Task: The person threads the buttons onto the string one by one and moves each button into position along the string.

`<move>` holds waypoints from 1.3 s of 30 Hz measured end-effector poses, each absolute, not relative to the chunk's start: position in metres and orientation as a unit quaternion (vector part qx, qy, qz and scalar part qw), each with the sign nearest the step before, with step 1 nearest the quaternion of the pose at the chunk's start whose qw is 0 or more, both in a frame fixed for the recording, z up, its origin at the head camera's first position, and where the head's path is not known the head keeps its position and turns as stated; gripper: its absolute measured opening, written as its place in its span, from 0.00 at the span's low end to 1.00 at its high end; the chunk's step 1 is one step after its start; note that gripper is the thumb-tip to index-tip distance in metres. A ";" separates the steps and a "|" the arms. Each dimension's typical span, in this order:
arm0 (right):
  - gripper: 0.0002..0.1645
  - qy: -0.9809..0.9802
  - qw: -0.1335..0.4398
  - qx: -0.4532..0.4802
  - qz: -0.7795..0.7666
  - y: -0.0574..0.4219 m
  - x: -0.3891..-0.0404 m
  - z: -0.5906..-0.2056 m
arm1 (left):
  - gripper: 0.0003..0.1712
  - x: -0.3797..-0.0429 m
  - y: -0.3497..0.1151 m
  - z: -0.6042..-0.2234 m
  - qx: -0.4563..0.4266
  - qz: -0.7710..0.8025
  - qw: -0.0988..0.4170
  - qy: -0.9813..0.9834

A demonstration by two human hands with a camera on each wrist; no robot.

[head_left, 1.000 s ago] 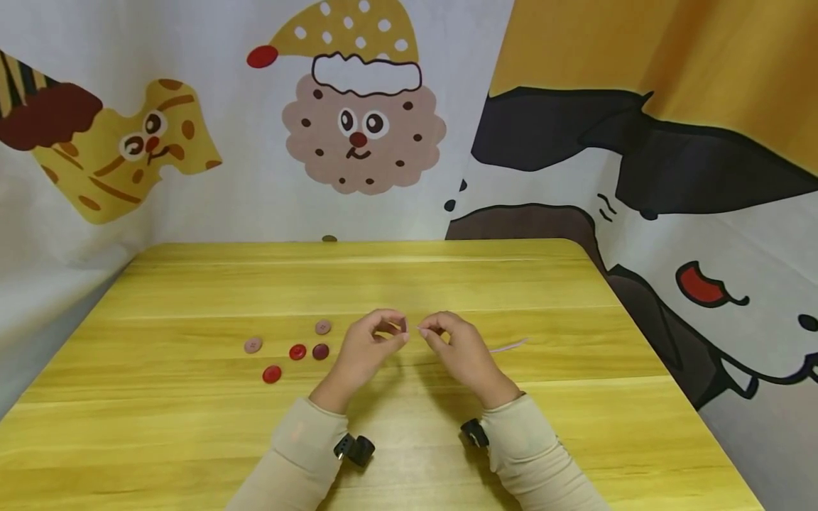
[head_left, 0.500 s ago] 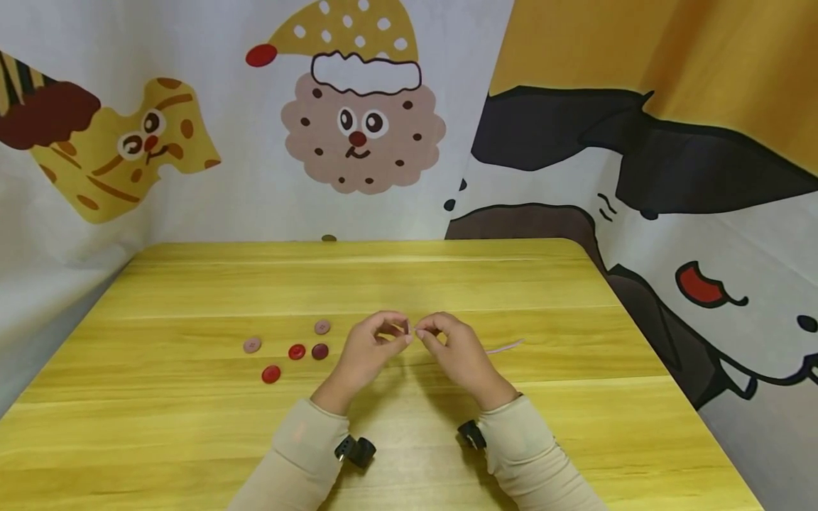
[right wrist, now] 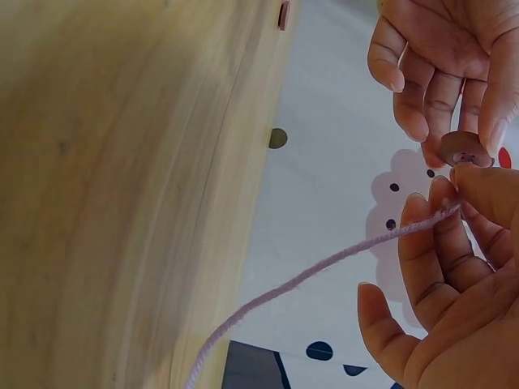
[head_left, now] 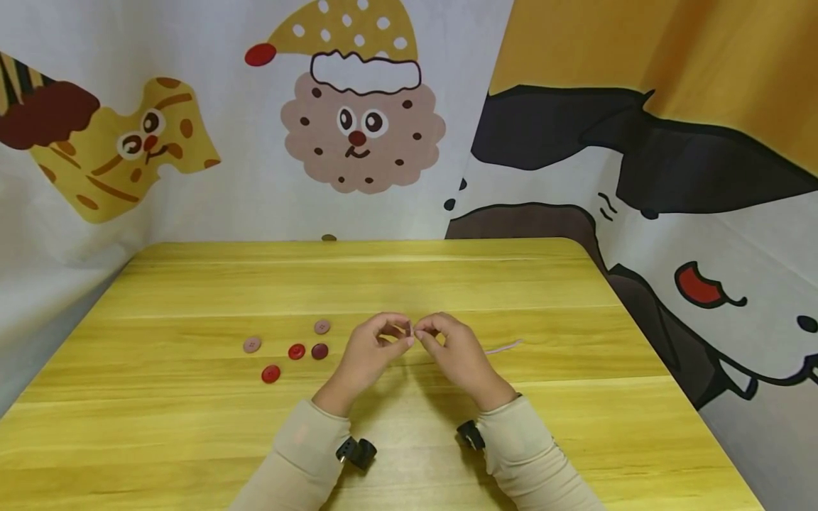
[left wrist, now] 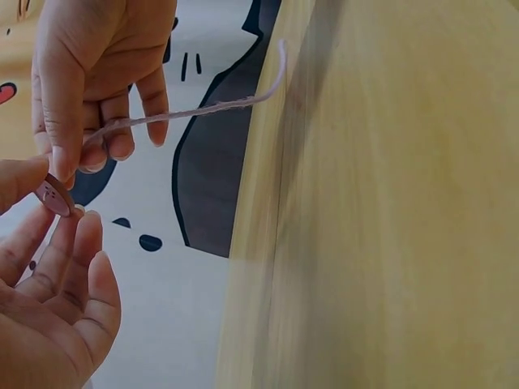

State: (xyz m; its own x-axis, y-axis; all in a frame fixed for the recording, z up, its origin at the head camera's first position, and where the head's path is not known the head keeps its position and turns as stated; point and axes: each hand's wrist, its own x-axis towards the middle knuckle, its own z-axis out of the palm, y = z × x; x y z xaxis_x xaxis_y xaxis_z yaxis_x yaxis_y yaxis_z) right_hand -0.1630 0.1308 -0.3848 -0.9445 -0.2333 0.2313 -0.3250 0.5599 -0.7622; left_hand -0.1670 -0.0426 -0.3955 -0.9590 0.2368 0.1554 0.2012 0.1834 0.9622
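Above the middle of the table, my left hand [head_left: 371, 349] pinches a dusty-pink button [left wrist: 53, 196] by its edge between thumb and fingers. My right hand [head_left: 457, 349] faces it and pinches a strand of pale pink yarn [right wrist: 308, 271] near one end. In the right wrist view its fingertips meet the button's face [right wrist: 466, 152] by the holes. Whether the yarn's tip is inside a hole cannot be seen. The rest of the yarn trails out behind the right hand, its far end [head_left: 505, 348] showing to the right.
On the wooden table [head_left: 192, 426], left of the hands, lie loose buttons: two red ones, [head_left: 271, 374] the nearer, a maroon button [head_left: 320, 351] and two dusty-pink ones, with one pink button [head_left: 252, 345] farthest left. A printed curtain [head_left: 224, 206] hangs behind the table.
My right hand has moved slightly left, closing the small gap to the button in my left hand. The yarn's trailing end has shifted left with it. The loose buttons stay put.
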 end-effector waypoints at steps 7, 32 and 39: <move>0.04 -0.884 0.068 0.164 0.432 0.130 -0.164 -0.386 | 0.13 -0.167 -0.042 -0.397 0.144 0.621 0.016 0.770; 0.02 -0.871 0.078 0.156 0.459 0.126 -0.162 -0.387 | 0.15 -0.164 -0.042 -0.398 0.143 0.626 0.008 0.767; 0.03 -0.867 0.061 0.143 0.473 0.126 -0.162 -0.386 | 0.14 -0.166 -0.042 -0.398 0.142 0.622 0.009 0.770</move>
State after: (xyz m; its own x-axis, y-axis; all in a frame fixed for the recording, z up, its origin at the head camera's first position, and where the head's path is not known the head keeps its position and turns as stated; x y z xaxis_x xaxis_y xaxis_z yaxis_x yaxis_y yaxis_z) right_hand -0.1619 0.1264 -0.3862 -0.9515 -0.1912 0.2410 -0.3061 0.5118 -0.8027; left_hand -0.1660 -0.0423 -0.3982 -0.9596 0.2293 0.1633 0.2077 0.1854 0.9605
